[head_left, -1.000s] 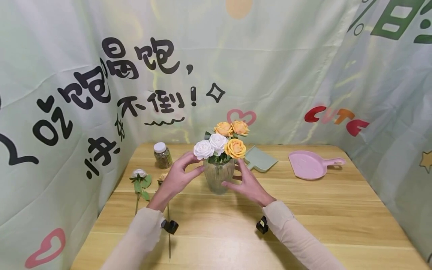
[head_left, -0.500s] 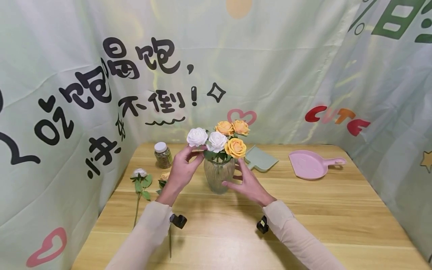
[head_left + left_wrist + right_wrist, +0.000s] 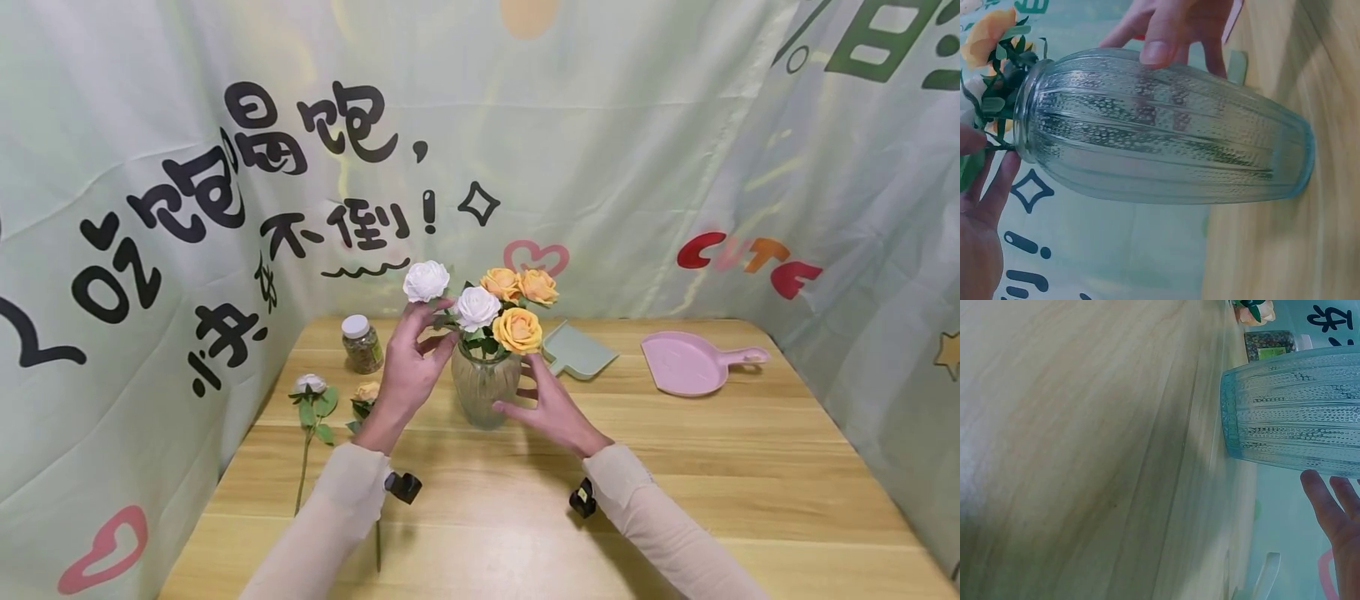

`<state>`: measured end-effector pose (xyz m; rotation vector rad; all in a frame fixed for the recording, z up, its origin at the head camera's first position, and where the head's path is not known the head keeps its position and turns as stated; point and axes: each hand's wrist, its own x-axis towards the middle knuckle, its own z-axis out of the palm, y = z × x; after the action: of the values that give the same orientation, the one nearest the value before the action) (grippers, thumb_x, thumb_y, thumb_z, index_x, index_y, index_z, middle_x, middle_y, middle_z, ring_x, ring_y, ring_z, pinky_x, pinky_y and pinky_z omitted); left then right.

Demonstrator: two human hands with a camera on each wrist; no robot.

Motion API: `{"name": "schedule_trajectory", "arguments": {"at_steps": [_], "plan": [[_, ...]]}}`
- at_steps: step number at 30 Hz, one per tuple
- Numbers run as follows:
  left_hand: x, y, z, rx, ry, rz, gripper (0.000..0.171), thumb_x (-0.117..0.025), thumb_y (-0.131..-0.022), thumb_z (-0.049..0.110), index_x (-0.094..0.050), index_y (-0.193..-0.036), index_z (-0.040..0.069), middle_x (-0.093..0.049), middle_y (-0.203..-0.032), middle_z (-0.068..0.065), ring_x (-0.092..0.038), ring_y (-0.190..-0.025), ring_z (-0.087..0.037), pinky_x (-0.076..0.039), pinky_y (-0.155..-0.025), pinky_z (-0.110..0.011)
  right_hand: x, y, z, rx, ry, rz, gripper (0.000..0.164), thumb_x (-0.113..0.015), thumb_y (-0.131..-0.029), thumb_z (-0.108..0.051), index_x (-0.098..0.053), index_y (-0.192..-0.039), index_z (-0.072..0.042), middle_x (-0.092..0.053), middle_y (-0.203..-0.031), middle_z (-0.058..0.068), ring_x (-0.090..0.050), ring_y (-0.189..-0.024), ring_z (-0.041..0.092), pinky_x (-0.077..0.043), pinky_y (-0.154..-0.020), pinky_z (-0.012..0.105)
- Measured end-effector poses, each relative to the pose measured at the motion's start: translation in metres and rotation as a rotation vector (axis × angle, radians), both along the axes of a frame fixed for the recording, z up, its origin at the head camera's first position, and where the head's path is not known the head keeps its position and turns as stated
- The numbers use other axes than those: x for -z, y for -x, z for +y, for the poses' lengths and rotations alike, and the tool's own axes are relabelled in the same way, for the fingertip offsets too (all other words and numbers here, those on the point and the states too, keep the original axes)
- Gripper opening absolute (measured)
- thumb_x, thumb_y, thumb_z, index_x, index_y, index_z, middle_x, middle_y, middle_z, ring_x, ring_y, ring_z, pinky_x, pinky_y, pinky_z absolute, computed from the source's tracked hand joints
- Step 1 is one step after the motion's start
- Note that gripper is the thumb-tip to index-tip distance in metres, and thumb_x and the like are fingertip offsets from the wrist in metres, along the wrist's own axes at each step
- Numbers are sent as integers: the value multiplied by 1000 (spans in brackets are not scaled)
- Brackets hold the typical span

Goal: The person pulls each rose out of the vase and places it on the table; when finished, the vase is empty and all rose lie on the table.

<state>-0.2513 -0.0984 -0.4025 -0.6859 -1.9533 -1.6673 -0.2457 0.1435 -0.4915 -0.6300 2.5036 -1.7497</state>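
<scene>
A ribbed clear glass vase stands upright on the table, holding several yellow-orange roses and a white rose. At the vase's mouth, on its left, my left hand pinches the stem of another white rose, whose bloom rises above the fingers. In the left wrist view, that stem crosses the vase rim between thumb and fingers. My right hand holds the vase from its right side, thumb in front and fingers behind. Fingertips reach the glass in the right wrist view.
A white rose and a yellow-orange rose lie at the left, beside a white-lidded jar. Behind the vase is a pale green dustpan-shaped piece. Farther right lies a pink pan-shaped piece with a handle. Printed cloth encloses the table.
My left hand has raised the white rose and shifted it left, away from the other blooms. The remaining white rose leans slightly further left. My right hand stays at the vase.
</scene>
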Motion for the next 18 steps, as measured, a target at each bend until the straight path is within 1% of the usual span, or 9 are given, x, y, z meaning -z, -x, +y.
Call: {"name": "schedule_trajectory", "arguments": {"at_steps": [3, 4, 6, 7, 10, 12, 14, 16, 18], "plan": [[-5, 0, -1, -53, 16, 23, 45, -71, -95, -14, -66, -138, -5, -62, -137, -21, -70, -117, -30, -69, -92, -34, 0, 0, 0, -5, 5, -4, 101, -91, -92, -37, -28, -169, -24, -39, -171, 10, -45, -156, 41, -55, -117, 59], [-7, 0, -1, -69, 17, 32, 44, -71, -95, -13, -66, -138, -4, -62, -137, -21, -71, -115, -30, -69, -90, -30, 0, 0, -1, -6, 5, -6, 100, -90, -92, -37, -29, -169, -24, -39, -170, 10, -45, -156, 41, -55, -117, 59], [-10, 1, -1, -87, 3, 56, 43, -70, -95, -14, -66, -137, -4, -64, -137, -21, -72, -111, -33, -69, -87, -29, -1, 0, -1, -8, 5, -14, 99, -90, -92, -37, -29, -168, -24, -40, -170, 11, -46, -155, 41, -55, -116, 59], [-13, 1, -1, -88, -8, 64, 43, -70, -96, -14, -66, -138, -4, -64, -138, -21, -72, -111, -37, -69, -86, -28, -1, 0, -1, -8, 5, -22, 98, -90, -92, -38, -30, -168, -25, -41, -169, 12, -46, -154, 42, -55, -116, 59], [-18, 0, -4, -80, -53, 62, 42, -68, -98, -14, -63, -138, -5, -66, -141, -21, -72, -112, -36, -68, -88, -25, -2, -1, -2, -7, -1, -42, 100, -90, -91, -40, -29, -168, -24, -41, -169, 14, -47, -153, 43, -54, -117, 59], [-24, -1, -5, -67, -94, 41, 42, -67, -99, -14, -61, -139, -6, -66, -142, -22, -74, -111, -30, -68, -89, -27, -2, -1, -2, -2, -8, -51, 102, -91, -91, -41, -28, -169, -24, -40, -169, 14, -48, -153, 42, -54, -117, 59], [-30, -1, -8, -58, -146, 16, 42, -67, -99, -13, -59, -140, -7, -68, -135, -25, -75, -107, -22, -68, -90, -30, -1, -1, -3, 3, -11, -54, 103, -91, -90, -41, -27, -169, -24, -40, -169, 13, -47, -153, 41, -53, -118, 59], [-38, -2, -11, -38, -215, -7, 42, -66, -99, -14, -58, -140, -7, -68, -128, -31, -77, -102, -20, -69, -92, -35, -1, -1, -3, 4, -10, -45, 103, -92, -90, -39, -27, -169, -23, -41, -168, 14, -47, -153, 41, -53, -118, 59], [-47, -2, -15, -29, -280, -25, 44, -66, -98, -15, -58, -139, -5, -70, -121, -31, -78, -98, -18, -69, -92, -38, -1, 0, -4, 3, -1, -38, 103, -92, -90, -38, -28, -168, -23, -42, -167, 14, -47, -153, 40, -54, -118, 58]]}}
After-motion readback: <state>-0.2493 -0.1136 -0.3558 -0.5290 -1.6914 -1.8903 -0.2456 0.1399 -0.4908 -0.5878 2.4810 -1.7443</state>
